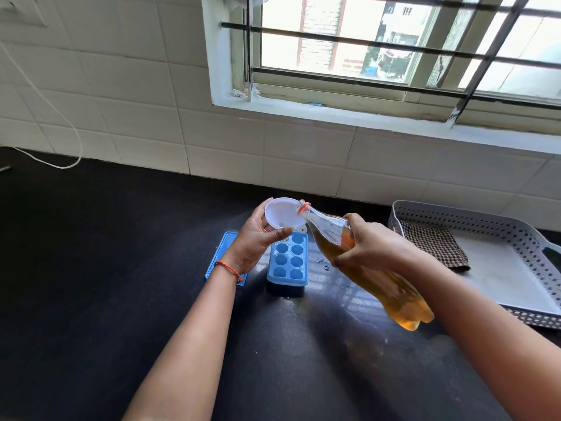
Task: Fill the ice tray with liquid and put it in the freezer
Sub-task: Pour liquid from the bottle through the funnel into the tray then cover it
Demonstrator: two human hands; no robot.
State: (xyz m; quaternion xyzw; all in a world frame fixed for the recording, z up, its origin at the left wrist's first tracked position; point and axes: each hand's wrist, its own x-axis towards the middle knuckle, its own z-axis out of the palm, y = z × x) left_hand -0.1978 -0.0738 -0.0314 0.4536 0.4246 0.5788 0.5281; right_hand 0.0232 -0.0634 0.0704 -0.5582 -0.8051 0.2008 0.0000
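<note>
Forearms (188, 344) stretch over the bench (91, 268). The right hand (370, 247) grips the tilted bottle (394, 296), and the left hand (255, 238) holds the funnel (282, 212) above the ice tray (288, 262). Pouring seems to be just starting; the next move needs more tilt, slowly.

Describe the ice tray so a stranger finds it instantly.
On the black counter under the window, look between the left hand and right hand. The ice tray is the blue block with two rows of octagonal cups; the blue lid beside it is flat.
</note>
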